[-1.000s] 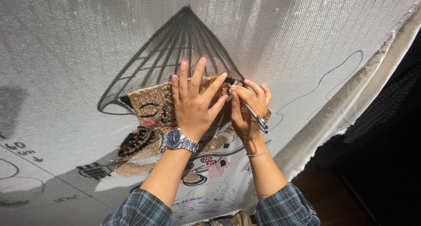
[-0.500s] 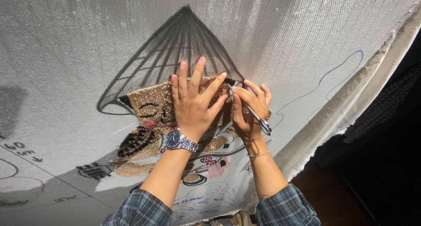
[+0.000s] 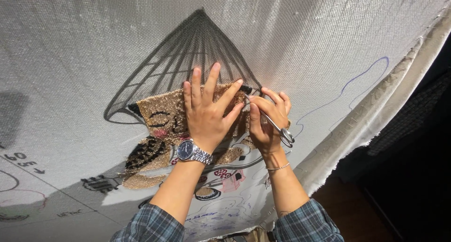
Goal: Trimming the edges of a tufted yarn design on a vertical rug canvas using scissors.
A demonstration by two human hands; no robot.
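Head camera, looking down two plaid-sleeved arms: a person works at a large sheet of pale woven cloth [image 3: 329, 40] stretched in front of them, its frayed edge [image 3: 376, 115] running down the right side. The left hand [image 3: 206, 113], with a metal wristwatch [image 3: 190, 151], lies flat with fingers spread wide and open on a tan tufted patch [image 3: 162, 115] that shows a face with dark closed eyes and a pink cheek. Above the patch a cone-shaped hat [image 3: 197, 54] is drawn in dark lines on the cloth.

The right hand [image 3: 267, 124], a thin bracelet [image 3: 278, 167] at its wrist, is closed around a small pair of scissors [image 3: 275, 127]; the finger loops sit near the heel of the hand and the blades point up and left to the top right corner of the tufted patch, just beside the left fingertips. Whether the blades are parted cannot be told.

Compared with a second ago, little has moved: the left hand is spread on the same spot, and the right hand has shifted only slightly, with the scissor tips staying at that same corner of the pile. The work reads as careful, slow trimming along one short stretch, with the flat hand steadying the cloth. Other drawn outlines lower on the sheet, a blue curve [image 3: 371, 68] at right among them, are bare of yarn.
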